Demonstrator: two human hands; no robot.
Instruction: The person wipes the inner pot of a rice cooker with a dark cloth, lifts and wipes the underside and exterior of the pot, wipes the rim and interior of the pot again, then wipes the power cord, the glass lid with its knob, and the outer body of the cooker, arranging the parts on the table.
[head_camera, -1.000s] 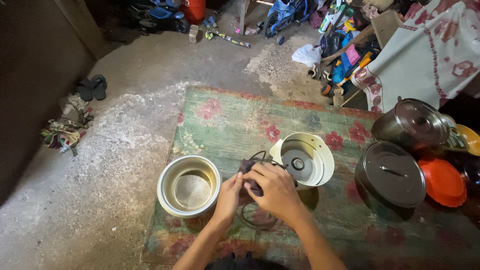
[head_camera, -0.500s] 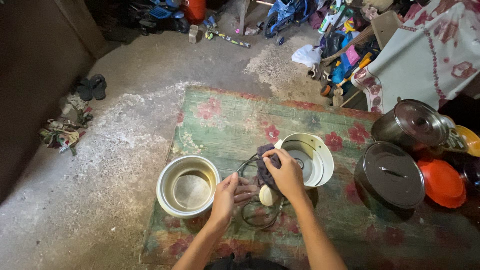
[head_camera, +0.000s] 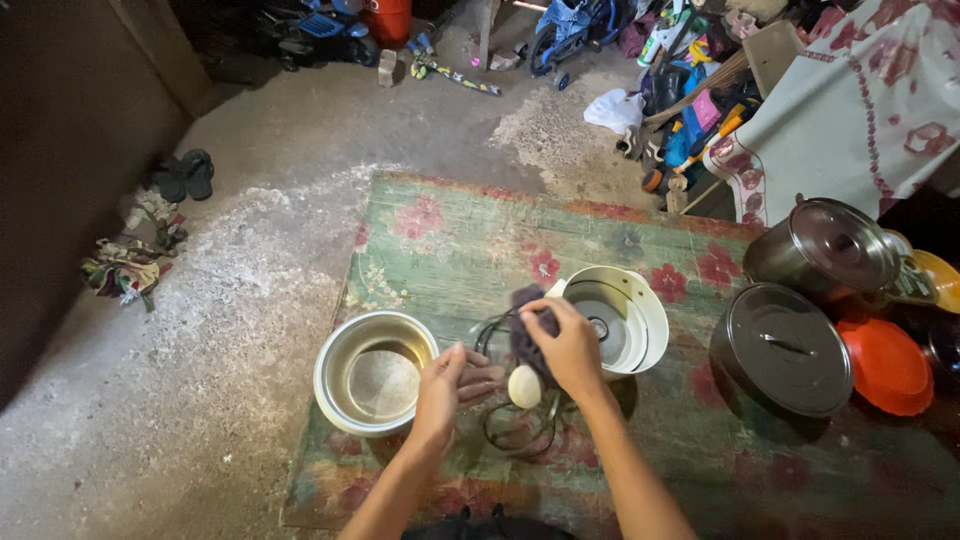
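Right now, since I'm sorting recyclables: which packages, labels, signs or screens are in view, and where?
White plastic bag: crumpled, on the bare floor beyond the mat, beside the clutter pile.
Bottle, seemingly: white and green, in that pile, top right.
Right hand: grips only a dark bundle, no label seen.
Signs, screens: none visible.

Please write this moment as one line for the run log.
left hand: on black cord | right hand: holds dark cloth | near: metal bowl, white cooker | on: mat

L hand (head_camera: 447, 385): bare, no ring/watch | R hand (head_camera: 568, 345): bare | forearms: uncovered, no sleeves in view | clothing: dark, bottom edge
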